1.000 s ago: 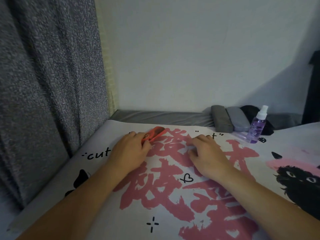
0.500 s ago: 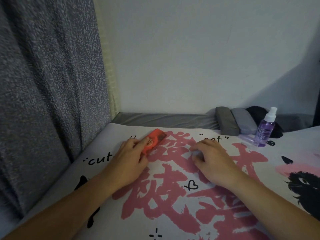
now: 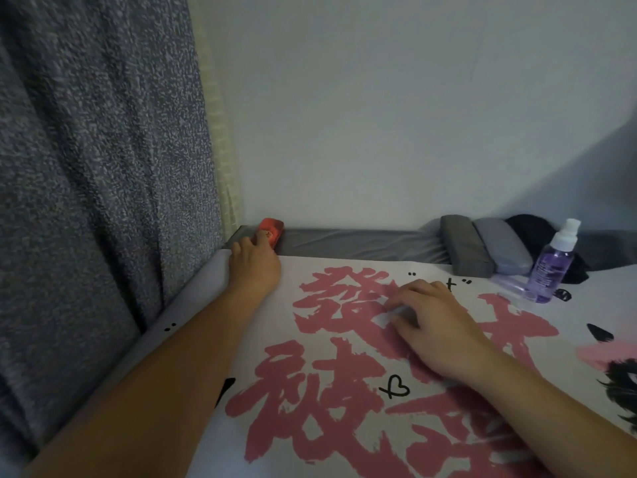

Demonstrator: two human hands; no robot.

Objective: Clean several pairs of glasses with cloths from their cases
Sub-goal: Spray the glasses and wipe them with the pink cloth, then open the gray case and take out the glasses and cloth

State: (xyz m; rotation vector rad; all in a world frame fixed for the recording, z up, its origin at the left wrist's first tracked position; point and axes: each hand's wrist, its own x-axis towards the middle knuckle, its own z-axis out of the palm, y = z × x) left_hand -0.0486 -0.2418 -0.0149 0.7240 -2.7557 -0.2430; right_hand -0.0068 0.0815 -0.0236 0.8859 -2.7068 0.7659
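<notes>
Curtain (image 3: 96, 167): a speckled grey drape fills the left side; its lower end is cut off by the frame.
Wall (image 3: 396, 108): plain and pale, with a shadow at far right.
Cloth (image 3: 310, 391): a white printed sheet covers the surface, with large pink characters; a black cat print at near right is cut off. A grey strip (image 3: 344, 241) runs along its far edge.
Left hand (image 3: 256, 267): stretched to the far left corner, fingers clamped on the red case (image 3: 271, 228), which is seen at the grey strip by the curtain; most of the case is hidden behind the fingers.
Right hand (image 3: 434, 326): laid on the cloth at centre, fingers curled down; whether anything is pinched beneath cannot be told.
Grey cases (image 3: 482, 250): two are lying side by side at far right, with a dark object (image 3: 527, 225) behind, hard to make out.
Bottle (image 3: 555, 267): purple spray, upright, just right of the cases.
</notes>
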